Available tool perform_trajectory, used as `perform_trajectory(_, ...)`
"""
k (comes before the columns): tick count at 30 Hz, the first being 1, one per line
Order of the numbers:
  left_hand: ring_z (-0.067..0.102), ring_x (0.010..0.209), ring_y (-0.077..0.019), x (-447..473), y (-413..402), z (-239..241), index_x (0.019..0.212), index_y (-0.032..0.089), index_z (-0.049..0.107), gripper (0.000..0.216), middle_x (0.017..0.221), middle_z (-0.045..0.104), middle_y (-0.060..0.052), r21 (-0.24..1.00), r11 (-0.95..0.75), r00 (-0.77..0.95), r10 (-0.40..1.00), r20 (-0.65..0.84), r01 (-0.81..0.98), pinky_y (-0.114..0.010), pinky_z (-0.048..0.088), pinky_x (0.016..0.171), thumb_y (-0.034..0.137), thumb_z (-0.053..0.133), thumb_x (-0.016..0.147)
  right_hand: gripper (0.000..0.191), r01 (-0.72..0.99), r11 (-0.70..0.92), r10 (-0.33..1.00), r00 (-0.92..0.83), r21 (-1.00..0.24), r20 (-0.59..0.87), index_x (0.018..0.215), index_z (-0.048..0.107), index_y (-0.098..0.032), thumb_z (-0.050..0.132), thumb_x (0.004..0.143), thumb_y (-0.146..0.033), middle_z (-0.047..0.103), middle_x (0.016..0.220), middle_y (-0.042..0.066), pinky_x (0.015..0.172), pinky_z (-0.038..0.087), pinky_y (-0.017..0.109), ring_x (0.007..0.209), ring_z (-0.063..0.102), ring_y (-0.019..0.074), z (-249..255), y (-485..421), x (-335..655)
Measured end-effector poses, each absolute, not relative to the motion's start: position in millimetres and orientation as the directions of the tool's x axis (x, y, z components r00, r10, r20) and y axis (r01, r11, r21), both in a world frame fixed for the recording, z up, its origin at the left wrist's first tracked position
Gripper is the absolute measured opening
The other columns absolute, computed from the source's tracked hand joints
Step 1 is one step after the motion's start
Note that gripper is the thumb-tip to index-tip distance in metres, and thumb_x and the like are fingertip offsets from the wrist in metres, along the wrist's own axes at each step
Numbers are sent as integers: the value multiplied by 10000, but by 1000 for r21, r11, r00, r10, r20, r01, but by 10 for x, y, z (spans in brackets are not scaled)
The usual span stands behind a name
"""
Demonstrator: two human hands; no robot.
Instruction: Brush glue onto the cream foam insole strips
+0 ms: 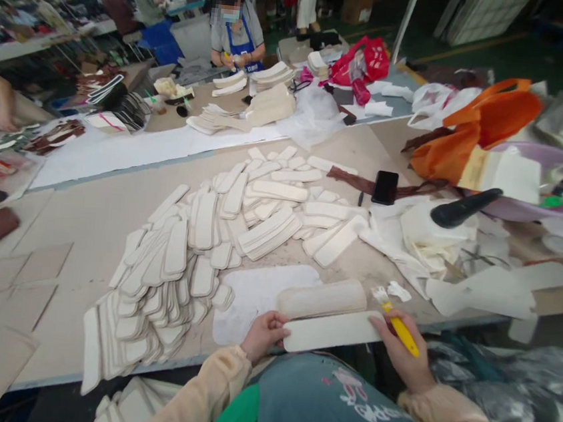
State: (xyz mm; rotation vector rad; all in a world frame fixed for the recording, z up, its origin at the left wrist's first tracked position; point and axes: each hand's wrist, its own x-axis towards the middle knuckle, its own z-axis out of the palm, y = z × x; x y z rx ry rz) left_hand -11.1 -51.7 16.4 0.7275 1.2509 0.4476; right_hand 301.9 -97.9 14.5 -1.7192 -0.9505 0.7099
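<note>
Between my hands, close to the table's front edge, a long white strip-shaped piece [332,332] is held up by both ends. My left hand [265,335] pinches its left end. At its right end, my right hand [405,351] grips the strip and also has a yellow-handled brush [403,332] in it, bristles pointing away from me. Just beyond the strip lies a similar rounded beige piece [322,298], partly over a white sheet [248,288]. A small crumpled white scrap [398,291] rests near the bristles.
A big heap of pale strip pieces [205,220] spreads over the table's middle and left. Farther right are a black phone [385,188], a white container with a black handle [466,207], an orange bag [476,131] and a purple basin [558,212]. Across the table, a person in a blue apron [243,42] works.
</note>
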Motion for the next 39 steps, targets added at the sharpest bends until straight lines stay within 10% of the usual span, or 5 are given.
perform_trajectory(5,525,491,-93,-14,-261,14,812,197,490,274,534,546,84,784,536,-51,833,-550,313,-205,381,508,238,711,656,318,392,-147,917,399,-908,23,862,524,-231,668,756,-494,515,712,-27,574,442,272,623,505,145,66,-654,3042)
perform_trajectory(13,611,677,-127,64,-2,-64,891,194,541,223,674,649,36,596,404,-90,870,-485,694,-232,396,656,218,697,733,380,597,-139,951,303,-790,62,865,535,-237,570,782,-606,561,699,-17,603,451,295,608,541,163,-23,-316,3106)
perform_trajectory(39,617,707,-141,104,63,2,960,200,582,147,729,668,17,448,186,65,870,-488,874,-239,374,661,234,618,822,235,824,-120,981,185,-554,62,928,547,-234,433,910,-439,660,795,45,627,450,310,718,638,214,-255,-232,3134)
